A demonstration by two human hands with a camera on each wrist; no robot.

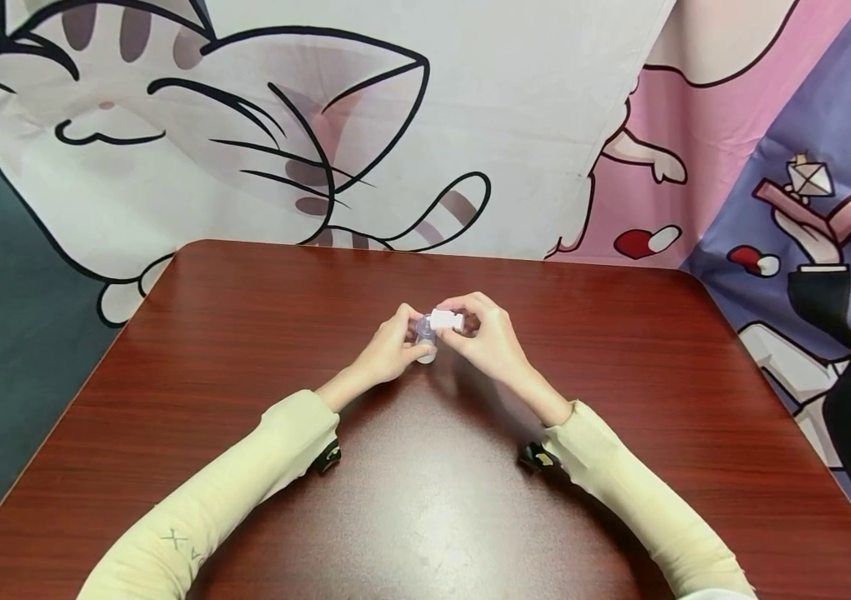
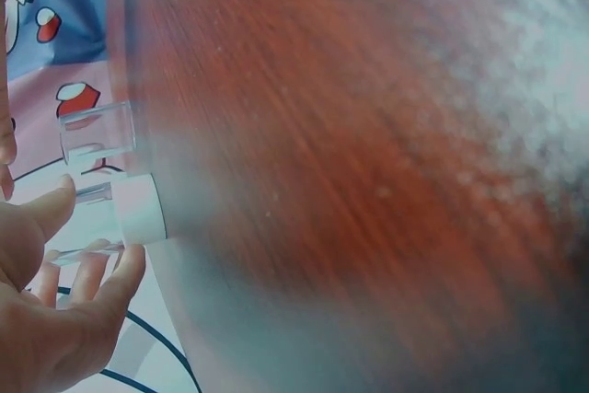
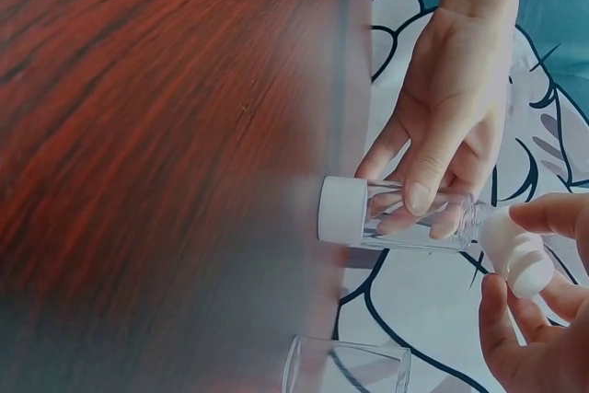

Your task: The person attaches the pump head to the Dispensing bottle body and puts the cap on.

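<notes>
A clear bottle with a thick white base stands upright at the far middle of the table. My left hand grips its body, thumb on one side and fingers on the other. In the right wrist view the left hand wraps the bottle's see-through wall. My right hand pinches a white pump head between thumb and fingers. That pump head sits right at the bottle's threaded neck, its short nozzle pointing sideways.
A clear cap stands on the table beside the bottle, near the right hand; the left wrist view shows this clear cap too. The reddish-brown table reaches back to a cartoon-printed cloth.
</notes>
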